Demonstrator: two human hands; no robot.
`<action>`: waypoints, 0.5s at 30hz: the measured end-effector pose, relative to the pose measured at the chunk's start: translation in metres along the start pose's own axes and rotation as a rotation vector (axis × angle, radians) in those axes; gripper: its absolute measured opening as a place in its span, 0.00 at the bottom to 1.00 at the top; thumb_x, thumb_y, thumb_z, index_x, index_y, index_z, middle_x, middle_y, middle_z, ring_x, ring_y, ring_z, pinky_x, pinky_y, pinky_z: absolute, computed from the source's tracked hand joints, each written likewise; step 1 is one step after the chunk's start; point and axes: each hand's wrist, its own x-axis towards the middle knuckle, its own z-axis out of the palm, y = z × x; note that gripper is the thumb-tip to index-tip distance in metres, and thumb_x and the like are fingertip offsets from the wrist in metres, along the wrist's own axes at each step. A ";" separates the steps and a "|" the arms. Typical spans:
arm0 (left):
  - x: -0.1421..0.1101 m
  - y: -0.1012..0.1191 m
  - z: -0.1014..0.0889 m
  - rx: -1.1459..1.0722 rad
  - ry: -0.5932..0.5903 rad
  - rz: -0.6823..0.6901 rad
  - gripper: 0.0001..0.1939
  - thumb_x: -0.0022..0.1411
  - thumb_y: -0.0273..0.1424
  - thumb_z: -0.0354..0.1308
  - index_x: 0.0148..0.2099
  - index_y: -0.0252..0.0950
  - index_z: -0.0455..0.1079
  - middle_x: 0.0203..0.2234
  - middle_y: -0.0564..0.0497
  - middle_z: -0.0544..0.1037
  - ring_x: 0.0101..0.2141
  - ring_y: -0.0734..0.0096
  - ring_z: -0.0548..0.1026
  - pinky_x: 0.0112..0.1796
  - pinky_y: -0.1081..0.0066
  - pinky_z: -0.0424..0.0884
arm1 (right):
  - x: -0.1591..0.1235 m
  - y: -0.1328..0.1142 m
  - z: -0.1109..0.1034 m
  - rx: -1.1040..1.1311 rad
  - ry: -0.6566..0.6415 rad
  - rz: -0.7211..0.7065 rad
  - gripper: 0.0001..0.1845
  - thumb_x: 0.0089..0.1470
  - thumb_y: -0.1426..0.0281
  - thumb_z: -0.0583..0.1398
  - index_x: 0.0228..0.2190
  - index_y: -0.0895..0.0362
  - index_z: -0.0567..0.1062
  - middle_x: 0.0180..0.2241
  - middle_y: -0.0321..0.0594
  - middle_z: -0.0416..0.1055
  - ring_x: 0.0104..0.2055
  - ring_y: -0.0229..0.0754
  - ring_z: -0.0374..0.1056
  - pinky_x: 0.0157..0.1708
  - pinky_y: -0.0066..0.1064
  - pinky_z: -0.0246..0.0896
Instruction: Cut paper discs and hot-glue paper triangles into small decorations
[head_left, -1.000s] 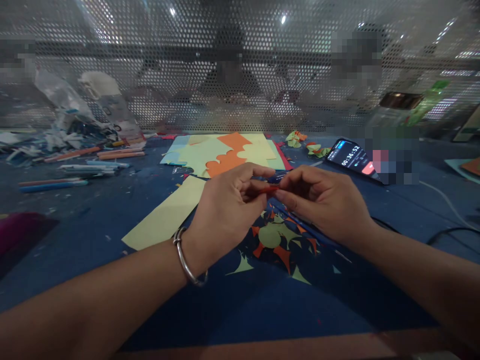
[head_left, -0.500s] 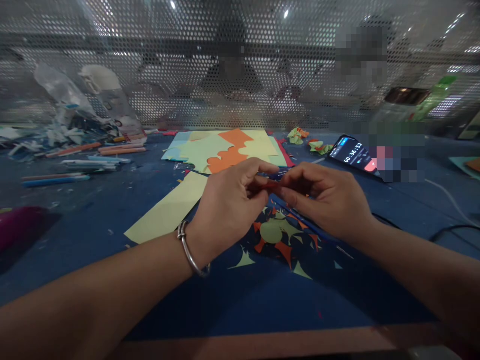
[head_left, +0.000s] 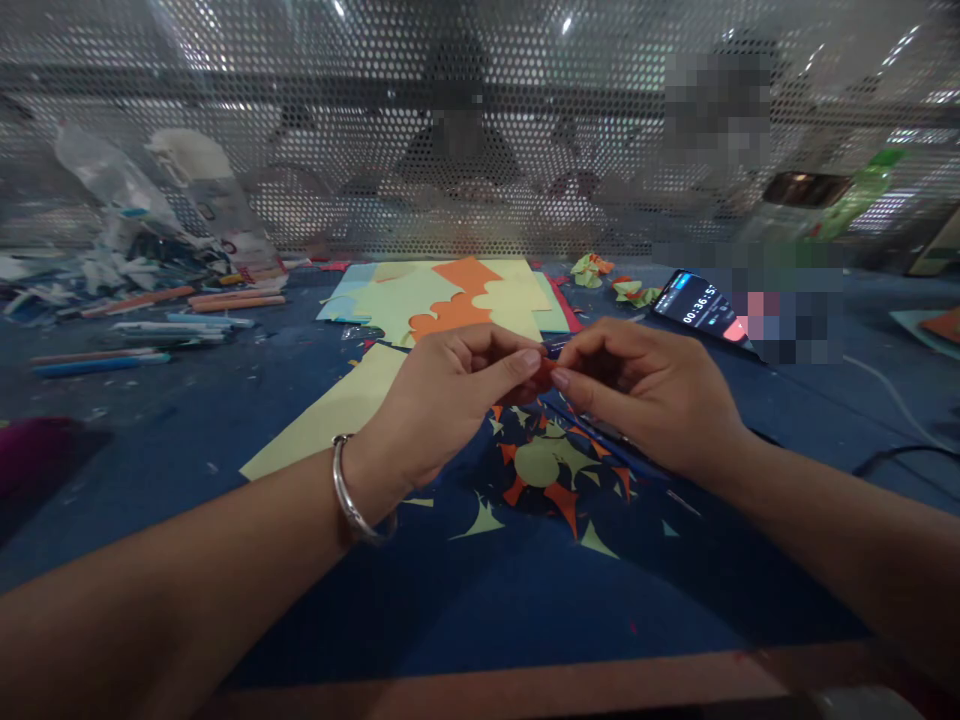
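Between my two hands, above the table, is a small orange piece of paper [head_left: 550, 367], mostly hidden by the fingers. My left hand [head_left: 472, 385] is closed on it with thumb and fingertips, and a silver bangle [head_left: 346, 490] circles that wrist. From the other side my right hand [head_left: 637, 385] pinches the same piece. Below them lie a pale yellow-green paper disc [head_left: 538, 463] and several orange and pale offcuts [head_left: 562, 503]. A pale yellow paper strip [head_left: 319, 410] runs out from under my left forearm.
Cut coloured sheets [head_left: 450, 315] are stacked at the back. A phone [head_left: 701, 310] showing a timer lies right of them, near crumpled paper [head_left: 637, 290]. Paper sticks [head_left: 180, 325] and a spray bottle [head_left: 217, 200] are at left. A perforated metal screen [head_left: 360, 110] stands behind.
My left thumb has moved up and forward over the orange paper, and the left fingers have shifted around it. My right hand stays nearly in place. The whole view has shifted slightly.
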 end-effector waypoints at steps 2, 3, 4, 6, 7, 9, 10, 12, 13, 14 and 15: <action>0.001 0.000 0.000 -0.038 0.000 -0.016 0.06 0.59 0.29 0.66 0.35 0.31 0.75 0.28 0.53 0.78 0.31 0.78 0.75 0.39 0.74 0.73 | 0.001 0.001 0.000 0.019 -0.004 0.003 0.06 0.57 0.68 0.63 0.30 0.55 0.74 0.28 0.34 0.71 0.28 0.34 0.63 0.29 0.29 0.60; 0.001 0.000 0.000 -0.047 0.000 -0.023 0.07 0.59 0.30 0.67 0.35 0.31 0.75 0.28 0.53 0.78 0.31 0.77 0.75 0.40 0.73 0.73 | 0.001 0.001 0.000 0.022 -0.006 0.005 0.06 0.57 0.68 0.63 0.30 0.55 0.74 0.28 0.34 0.71 0.28 0.34 0.63 0.29 0.29 0.60; 0.000 -0.001 -0.001 -0.049 -0.006 -0.030 0.07 0.59 0.31 0.67 0.35 0.31 0.75 0.29 0.52 0.78 0.31 0.77 0.75 0.40 0.73 0.73 | 0.002 0.001 0.000 0.023 -0.010 0.009 0.06 0.57 0.68 0.63 0.30 0.55 0.74 0.28 0.34 0.71 0.28 0.35 0.63 0.29 0.29 0.59; 0.000 -0.001 -0.003 -0.043 -0.032 -0.033 0.09 0.59 0.32 0.67 0.36 0.30 0.75 0.29 0.52 0.78 0.31 0.77 0.75 0.39 0.73 0.73 | 0.003 0.000 -0.002 0.018 -0.014 0.023 0.06 0.57 0.68 0.63 0.29 0.56 0.75 0.27 0.34 0.71 0.28 0.34 0.63 0.28 0.29 0.59; 0.000 -0.001 -0.004 -0.041 -0.051 -0.031 0.09 0.59 0.32 0.67 0.36 0.31 0.75 0.29 0.52 0.78 0.31 0.77 0.75 0.39 0.73 0.73 | 0.003 -0.001 -0.002 0.022 -0.015 0.030 0.06 0.56 0.68 0.64 0.29 0.56 0.75 0.27 0.33 0.70 0.27 0.34 0.63 0.27 0.28 0.59; 0.000 -0.002 -0.006 -0.037 -0.086 -0.024 0.10 0.56 0.30 0.70 0.38 0.31 0.75 0.30 0.53 0.78 0.32 0.78 0.75 0.38 0.75 0.72 | 0.004 -0.002 -0.004 0.052 -0.019 0.046 0.06 0.56 0.69 0.64 0.28 0.56 0.75 0.26 0.33 0.70 0.26 0.33 0.62 0.26 0.27 0.58; 0.000 -0.002 -0.007 -0.029 -0.097 -0.021 0.11 0.54 0.28 0.71 0.39 0.31 0.75 0.31 0.54 0.78 0.32 0.78 0.75 0.39 0.75 0.72 | 0.004 -0.002 -0.004 0.072 -0.025 0.056 0.06 0.56 0.69 0.64 0.28 0.56 0.75 0.25 0.33 0.69 0.26 0.33 0.62 0.25 0.27 0.58; 0.001 -0.003 -0.008 0.017 -0.110 -0.016 0.13 0.52 0.25 0.70 0.41 0.32 0.74 0.32 0.54 0.78 0.34 0.78 0.76 0.40 0.75 0.72 | 0.004 -0.003 -0.004 0.102 -0.045 0.076 0.06 0.56 0.68 0.65 0.28 0.57 0.75 0.25 0.32 0.69 0.24 0.32 0.62 0.24 0.26 0.57; 0.001 -0.004 -0.008 0.054 -0.114 -0.013 0.13 0.53 0.24 0.70 0.41 0.32 0.73 0.32 0.53 0.78 0.34 0.77 0.76 0.40 0.74 0.72 | 0.004 -0.003 -0.004 0.112 -0.053 0.083 0.06 0.56 0.69 0.65 0.28 0.57 0.75 0.25 0.32 0.68 0.24 0.31 0.62 0.23 0.26 0.57; 0.001 -0.004 -0.008 0.089 -0.116 -0.011 0.13 0.53 0.24 0.69 0.42 0.32 0.72 0.33 0.52 0.79 0.34 0.76 0.76 0.40 0.73 0.72 | 0.004 -0.002 -0.004 0.124 -0.061 0.091 0.07 0.56 0.69 0.65 0.28 0.57 0.75 0.25 0.32 0.68 0.23 0.31 0.62 0.23 0.25 0.57; 0.002 -0.005 -0.008 0.119 -0.117 -0.010 0.14 0.54 0.24 0.68 0.43 0.32 0.72 0.32 0.52 0.79 0.34 0.75 0.77 0.39 0.72 0.72 | 0.004 -0.002 -0.004 0.141 -0.066 0.099 0.07 0.55 0.69 0.65 0.28 0.58 0.75 0.25 0.31 0.68 0.23 0.30 0.62 0.23 0.25 0.57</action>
